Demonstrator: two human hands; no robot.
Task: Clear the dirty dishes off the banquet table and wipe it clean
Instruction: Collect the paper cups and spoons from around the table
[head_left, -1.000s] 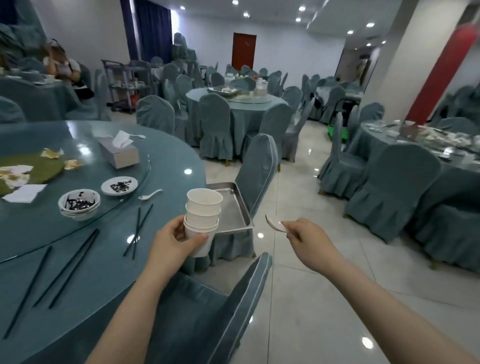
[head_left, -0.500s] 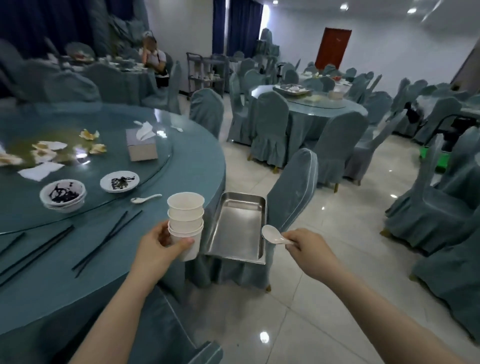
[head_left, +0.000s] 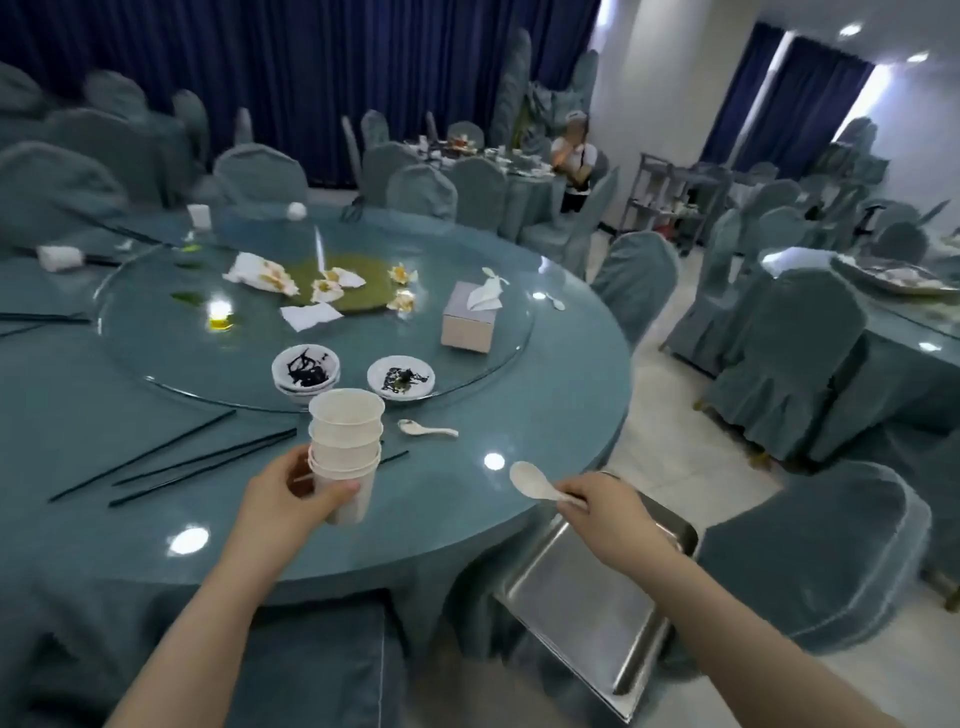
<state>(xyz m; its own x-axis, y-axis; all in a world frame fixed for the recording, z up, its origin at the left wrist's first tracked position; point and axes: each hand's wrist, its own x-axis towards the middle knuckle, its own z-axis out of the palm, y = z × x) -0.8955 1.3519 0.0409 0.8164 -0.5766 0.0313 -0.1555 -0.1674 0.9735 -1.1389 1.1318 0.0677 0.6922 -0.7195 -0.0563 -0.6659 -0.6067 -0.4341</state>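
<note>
Table: round banquet table (head_left: 156, 395), now filling view, earlier at 9 o'clock.
Left hand (head_left: 291, 499): fingers wrapped around stacked cups (head_left: 345, 441), unchanged.
Right hand (head_left: 608, 504): pinching white spoon (head_left: 535, 484) over table edge, steel tray (head_left: 587, 613) now at 5 o'clock.
Dishes: sauce-smeared bowls (head_left: 306, 370) at 12 o'clock.

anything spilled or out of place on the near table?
Yes. A yellow-green smear spreads over the centre of the glass turntable, littered with crumpled napkins. Black chopsticks lie scattered at odd angles near the edge, unpaired. Two small dishes carry dark sauce residue.
</note>
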